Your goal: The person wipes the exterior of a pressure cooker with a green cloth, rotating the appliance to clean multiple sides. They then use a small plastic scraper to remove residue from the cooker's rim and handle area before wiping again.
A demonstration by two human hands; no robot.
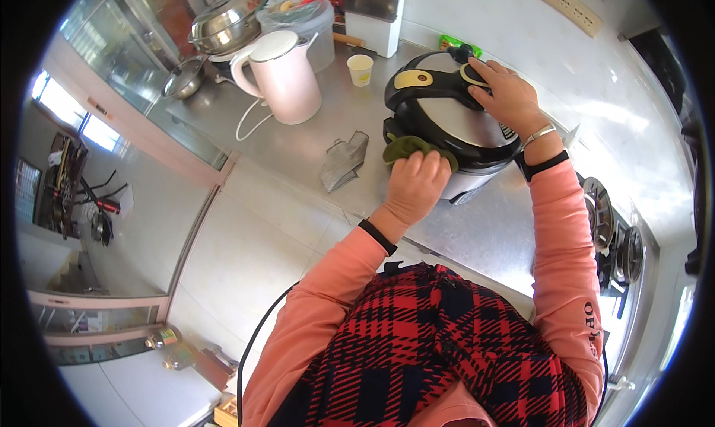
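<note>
An electric pressure cooker (458, 120) with a black and silver lid stands on the stainless steel counter. My left hand (419, 181) grips a dark green cloth (410, 148) and presses it to the lid's near left edge. On top of the lid, my right hand (505, 95) rests at the black handle, its fingers around or against the handle's far end; how firmly it holds is unclear. A crumpled grey cloth (345, 162) lies on the counter left of the cooker.
Behind on the left stand a pale pink electric kettle (287, 83), a paper cup (360, 71), a steel pot (226, 25) and a plastic bucket (318, 36). A power strip (568, 7) is on the wall. Gas burners (600, 215) are at the right.
</note>
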